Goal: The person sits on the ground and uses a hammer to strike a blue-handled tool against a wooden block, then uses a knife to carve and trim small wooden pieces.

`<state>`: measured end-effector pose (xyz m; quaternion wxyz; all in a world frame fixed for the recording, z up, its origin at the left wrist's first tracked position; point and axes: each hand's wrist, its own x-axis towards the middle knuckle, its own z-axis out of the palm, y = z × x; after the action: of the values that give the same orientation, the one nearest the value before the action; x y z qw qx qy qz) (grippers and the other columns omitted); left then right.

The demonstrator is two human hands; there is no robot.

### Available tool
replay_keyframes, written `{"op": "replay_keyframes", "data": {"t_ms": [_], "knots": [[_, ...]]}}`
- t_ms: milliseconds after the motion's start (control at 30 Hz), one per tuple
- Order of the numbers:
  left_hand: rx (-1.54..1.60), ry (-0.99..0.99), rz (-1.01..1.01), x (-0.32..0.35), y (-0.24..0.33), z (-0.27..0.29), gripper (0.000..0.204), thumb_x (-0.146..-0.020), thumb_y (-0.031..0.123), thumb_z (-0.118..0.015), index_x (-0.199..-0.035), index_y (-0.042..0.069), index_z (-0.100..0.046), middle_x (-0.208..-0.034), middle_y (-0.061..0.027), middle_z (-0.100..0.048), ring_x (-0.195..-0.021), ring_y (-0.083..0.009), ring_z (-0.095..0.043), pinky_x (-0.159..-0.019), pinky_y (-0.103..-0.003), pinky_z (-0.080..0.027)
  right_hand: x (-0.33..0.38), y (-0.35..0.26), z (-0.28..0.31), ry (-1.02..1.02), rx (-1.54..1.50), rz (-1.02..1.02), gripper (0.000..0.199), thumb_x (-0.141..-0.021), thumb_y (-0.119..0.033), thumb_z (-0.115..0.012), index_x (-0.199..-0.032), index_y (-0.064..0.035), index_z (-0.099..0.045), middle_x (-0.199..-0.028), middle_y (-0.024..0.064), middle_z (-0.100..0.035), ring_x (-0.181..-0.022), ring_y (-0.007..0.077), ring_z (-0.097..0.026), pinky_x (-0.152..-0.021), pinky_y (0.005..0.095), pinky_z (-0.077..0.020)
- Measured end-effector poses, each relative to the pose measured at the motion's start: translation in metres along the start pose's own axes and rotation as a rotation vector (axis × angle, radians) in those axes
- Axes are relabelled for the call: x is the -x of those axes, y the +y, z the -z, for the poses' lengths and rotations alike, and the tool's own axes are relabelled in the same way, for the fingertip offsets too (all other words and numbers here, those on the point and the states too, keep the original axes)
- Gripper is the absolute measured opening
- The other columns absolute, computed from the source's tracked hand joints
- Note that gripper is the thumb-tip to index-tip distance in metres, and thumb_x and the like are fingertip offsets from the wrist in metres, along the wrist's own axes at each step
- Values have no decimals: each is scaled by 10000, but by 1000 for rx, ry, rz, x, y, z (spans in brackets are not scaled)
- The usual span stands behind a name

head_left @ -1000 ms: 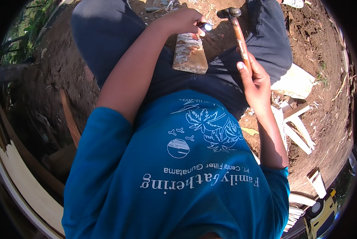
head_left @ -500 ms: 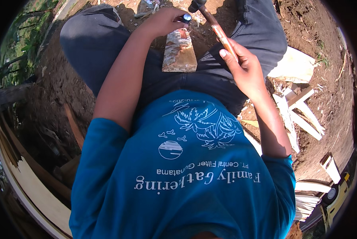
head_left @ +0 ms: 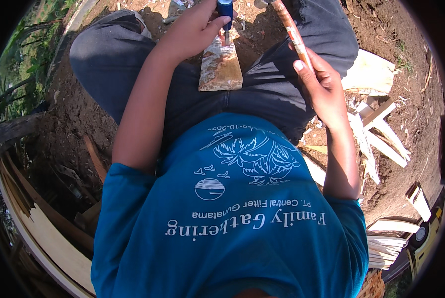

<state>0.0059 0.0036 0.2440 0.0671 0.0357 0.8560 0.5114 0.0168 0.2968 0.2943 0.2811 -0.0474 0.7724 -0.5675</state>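
Observation:
A rough wooden block (head_left: 219,67) with a pale, scarred upper face lies between my thighs, its broad end toward me. My left hand (head_left: 196,31) is closed around the blue handle of a chisel (head_left: 225,9). The chisel stands nearly upright, and its short metal blade meets the far part of the block. To the right, my right hand (head_left: 323,82) grips the lower handle of a hammer (head_left: 293,31). The hammer tilts up and to the left; its head is partly cut off at the upper edge, apart from the chisel.
Split wood pieces (head_left: 379,131) lie on the brown soil to my right, near a broad pale slab (head_left: 369,73). Long boards (head_left: 53,243) are at the lower left. A yellow toy-like vehicle (head_left: 426,238) shows at the lower right rim. Chips are strewn beyond the block.
The chisel has swung upright, so its blade now shows against the block. My right hand has shifted right with the hammer, whose head is now farther from the chisel.

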Motion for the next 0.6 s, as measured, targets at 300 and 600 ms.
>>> {"op": "replay_keyframes", "data": {"t_ms": [300,600], "knots": [[-41,4,-51,1,3,1,269,-989,104,-585,-1227,-4,-521,-1022,-220,-662,-979,-352,-665,-855,-425,-504,7,-11,-10,0,2,211,404,-1024,-158,-645,-1402,-23,-593,-1002,-39,-656,-843,26,-522,-761,198,-440],[-104,-65,-143,-1,-11,1,287,-950,110,-623,-1199,0,-532,-970,-245,-636,-919,-409,-647,-803,-456,-490,3,1,-18,16,-11,311,405,-1014,-122,-658,-1394,3,-595,-1125,6,-691,-992,49,-574,-900,213,-453]]}}
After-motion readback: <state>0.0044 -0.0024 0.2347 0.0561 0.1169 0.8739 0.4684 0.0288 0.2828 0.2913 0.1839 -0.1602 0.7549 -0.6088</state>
